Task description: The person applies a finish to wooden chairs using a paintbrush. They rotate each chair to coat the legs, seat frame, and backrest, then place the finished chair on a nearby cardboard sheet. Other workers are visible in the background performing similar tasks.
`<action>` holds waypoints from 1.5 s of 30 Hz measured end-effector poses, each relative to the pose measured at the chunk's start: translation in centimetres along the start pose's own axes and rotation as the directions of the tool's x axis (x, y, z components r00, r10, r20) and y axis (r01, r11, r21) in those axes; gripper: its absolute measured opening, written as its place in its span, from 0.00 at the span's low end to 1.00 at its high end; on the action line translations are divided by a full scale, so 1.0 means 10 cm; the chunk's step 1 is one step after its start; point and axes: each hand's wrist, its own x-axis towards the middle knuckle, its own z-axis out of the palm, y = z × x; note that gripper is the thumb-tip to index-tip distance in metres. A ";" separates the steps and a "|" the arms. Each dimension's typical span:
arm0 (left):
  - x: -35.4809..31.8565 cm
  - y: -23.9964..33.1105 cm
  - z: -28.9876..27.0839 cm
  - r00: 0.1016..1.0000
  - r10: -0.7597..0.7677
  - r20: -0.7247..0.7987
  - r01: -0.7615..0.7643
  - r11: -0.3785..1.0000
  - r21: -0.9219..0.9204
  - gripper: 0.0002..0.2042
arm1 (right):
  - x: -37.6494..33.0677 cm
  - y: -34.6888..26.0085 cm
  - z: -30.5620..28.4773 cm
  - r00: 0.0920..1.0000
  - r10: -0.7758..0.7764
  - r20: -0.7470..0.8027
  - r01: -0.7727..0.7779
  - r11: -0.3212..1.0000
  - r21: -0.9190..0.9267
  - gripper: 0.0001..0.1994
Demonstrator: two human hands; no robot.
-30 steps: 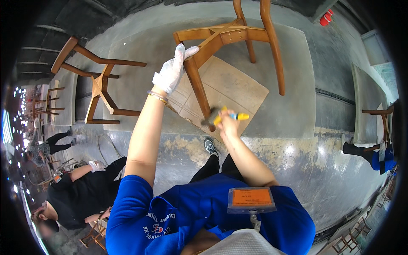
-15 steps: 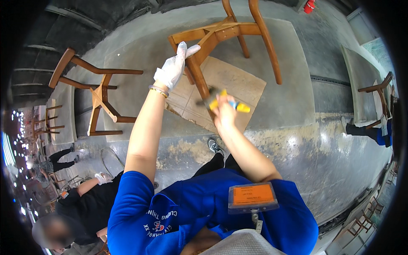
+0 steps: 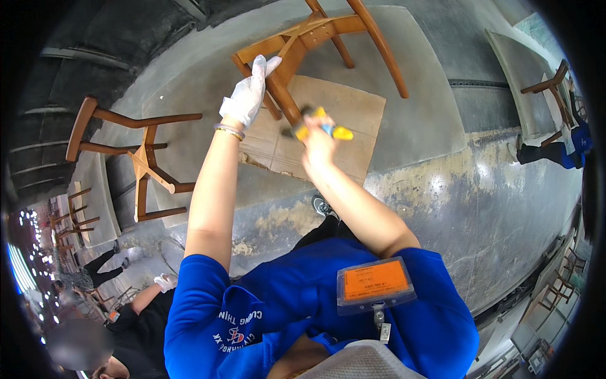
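Note:
A brown wooden chair frame (image 3: 309,35) without a seat lies with its legs pointing various ways at the far middle. My left hand (image 3: 246,98), in a white glove, grips a corner of it at the top of a leg, index finger and thumb extended. My bare right hand (image 3: 320,148) is closed around a yellow-handled brush (image 3: 341,133) with a blue band. The brush's dark head is smeared by motion and lies against the leg (image 3: 284,101) that slants toward me. Behind the brush and hand, that leg's near end is hidden.
A cardboard sheet (image 3: 353,107) lies on the floor beneath the chair. Another wooden chair frame (image 3: 148,161) stands at left, more beyond. A person in black (image 3: 145,328) with a gloved hand is at lower left; another in blue (image 3: 574,142) works by a chair at far right.
My right hand and the brush have moved up along the leg, closer to my left hand. The left hand keeps its hold. The whole view has shifted slightly.

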 end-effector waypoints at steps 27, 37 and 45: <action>0.33 0.12 0.05 0.982 0.151 0.112 -0.176 0.950 0.257 0.29 | -0.11 0.44 -1.12 0.893 0.103 -0.439 0.172 0.822 0.543 0.06; 0.16 0.28 0.26 0.981 0.130 0.147 -0.162 0.960 0.229 0.30 | -0.39 0.11 -0.99 0.988 -0.128 -0.092 0.126 0.992 -0.032 0.11; 0.12 0.18 0.49 0.954 0.256 0.159 -0.295 0.900 0.321 0.29 | -0.28 0.07 -0.37 0.934 -0.294 -0.202 0.274 0.954 -0.123 0.12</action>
